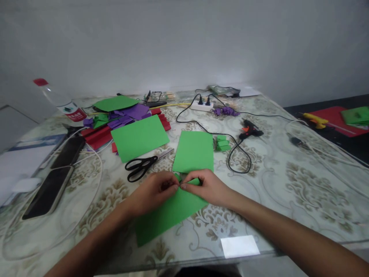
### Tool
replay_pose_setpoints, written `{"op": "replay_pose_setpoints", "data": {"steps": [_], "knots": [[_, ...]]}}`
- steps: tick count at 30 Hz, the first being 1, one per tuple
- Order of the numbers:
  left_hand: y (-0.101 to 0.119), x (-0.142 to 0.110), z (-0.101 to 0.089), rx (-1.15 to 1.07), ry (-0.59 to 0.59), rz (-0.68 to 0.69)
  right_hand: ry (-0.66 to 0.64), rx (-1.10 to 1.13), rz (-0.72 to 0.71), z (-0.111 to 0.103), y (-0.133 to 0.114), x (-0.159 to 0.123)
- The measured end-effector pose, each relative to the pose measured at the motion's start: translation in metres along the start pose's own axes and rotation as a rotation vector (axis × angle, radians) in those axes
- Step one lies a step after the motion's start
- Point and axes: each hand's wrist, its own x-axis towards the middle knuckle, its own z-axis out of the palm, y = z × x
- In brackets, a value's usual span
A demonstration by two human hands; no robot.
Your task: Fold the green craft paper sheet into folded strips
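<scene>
A green paper sheet [167,215] lies near the table's front edge. My left hand [154,192] and my right hand [206,186] meet over its far edge, fingers pinched together on a small fold of that paper. Just beyond them lies a second green sheet [193,151]. Black-handled scissors [141,167] rest to the left of it, close to my left hand. A larger green sheet [140,137] lies further left.
A black glue gun [250,130] with its cable, a power strip [201,105], small folded green pieces [222,143], purple scraps [127,115], red paper [96,136], a plastic bottle [62,100] and two phones [50,190] sit on the patterned glass table [288,181].
</scene>
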Motion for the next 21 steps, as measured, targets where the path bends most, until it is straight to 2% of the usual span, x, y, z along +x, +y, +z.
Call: {"op": "replay_pose_setpoints", "data": {"steps": [7,12,17,19,21], "knots": [[0.001,-0.001,-0.007,-0.015,-0.026,0.025,-0.019,0.017,0.008,-0.004,0.0,0.001],[-0.008,-0.002,-0.025,-0.012,-0.07,0.024,0.009,0.032,-0.005,-0.027,-0.004,0.006],[-0.028,0.001,-0.049,-0.019,0.031,-0.025,0.157,0.059,0.07,-0.058,-0.002,0.013],[-0.033,0.001,-0.056,-0.057,0.1,-0.054,0.215,0.073,0.095,-0.065,0.001,0.015],[-0.034,0.001,-0.06,-0.101,0.187,-0.091,0.21,0.087,0.098,-0.068,0.005,0.017]]}}
